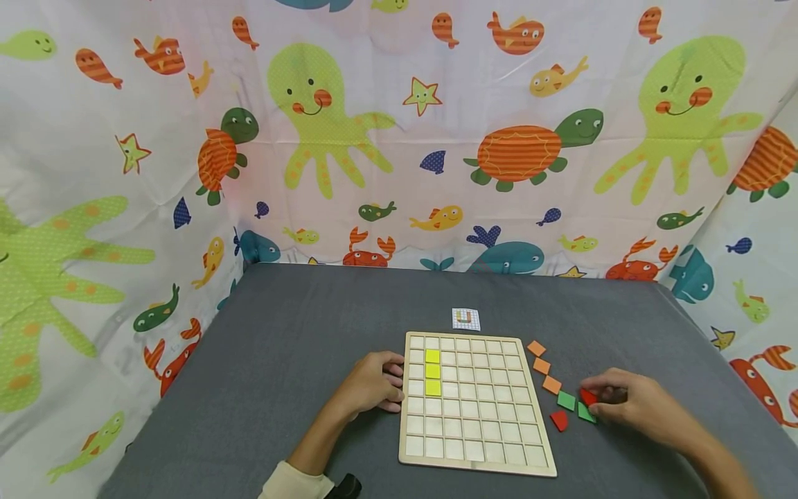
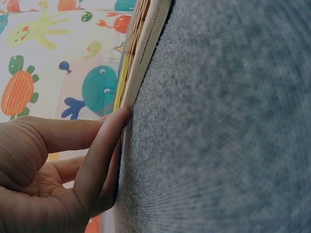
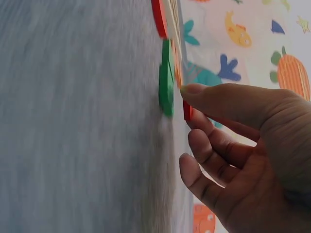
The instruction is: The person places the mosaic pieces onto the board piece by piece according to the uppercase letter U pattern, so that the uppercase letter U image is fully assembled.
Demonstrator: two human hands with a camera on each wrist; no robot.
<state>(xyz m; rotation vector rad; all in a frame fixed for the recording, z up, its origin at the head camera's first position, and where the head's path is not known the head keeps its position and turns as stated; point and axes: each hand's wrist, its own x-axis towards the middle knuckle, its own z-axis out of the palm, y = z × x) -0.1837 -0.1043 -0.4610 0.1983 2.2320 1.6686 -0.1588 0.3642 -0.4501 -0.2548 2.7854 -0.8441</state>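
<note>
In the head view, my left hand [image 1: 366, 385] is at the left edge of a wooden grid board [image 1: 476, 466], fingers against its rim. The left wrist view shows a fingertip touching the side of the board [image 2: 146, 53]. Three yellow squares [image 1: 433, 371] fill cells of one column near the board's left side. To the right of the board, my right hand [image 1: 636, 407] pinches a red tile [image 1: 588, 396] between thumb and forefinger. In the right wrist view this red tile [image 3: 187, 110] shows just past two green tiles [image 3: 166, 90].
Three orange tiles [image 1: 542, 366] line the board's right side, and two green tiles [image 1: 566, 400] continue the row. Another red tile [image 1: 559, 420] lies nearer the board. Behind the board is a small pattern card [image 1: 466, 319]. Grey cloth [image 1: 299, 312] covers the table; a printed curtain [image 1: 399, 208] hangs behind.
</note>
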